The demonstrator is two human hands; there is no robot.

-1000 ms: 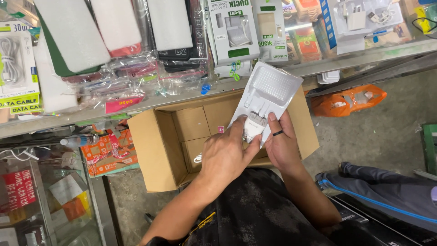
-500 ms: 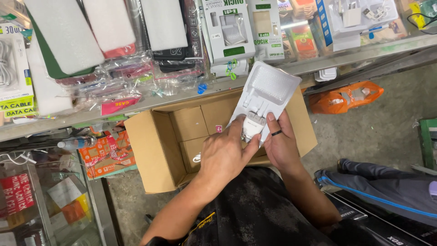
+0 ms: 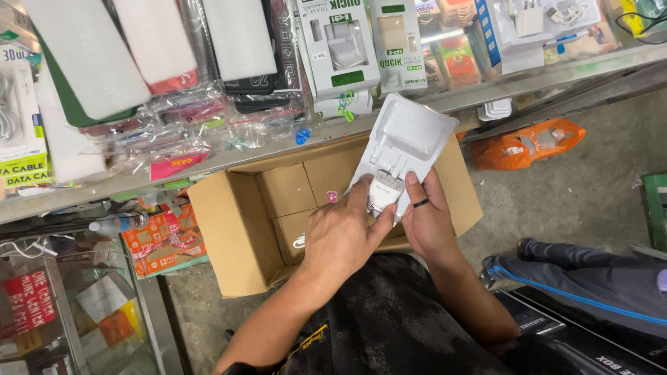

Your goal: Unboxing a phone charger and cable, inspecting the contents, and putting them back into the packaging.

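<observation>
Both hands hold a white plastic tray [image 3: 408, 142] above an open cardboard box [image 3: 240, 229]. The left hand [image 3: 340, 232] has its fingers closed on a small white charger [image 3: 384, 189] that sits at the lower end of the tray. The right hand [image 3: 427, 222] (it wears a dark ring) grips the tray's lower edge with the thumb on top. An orange plastic bag [image 3: 528, 144] lies on the floor, well apart from the box.

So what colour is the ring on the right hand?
Black: a plain dark band, the ring on a finger of the right hand, seen from the head camera.
</observation>
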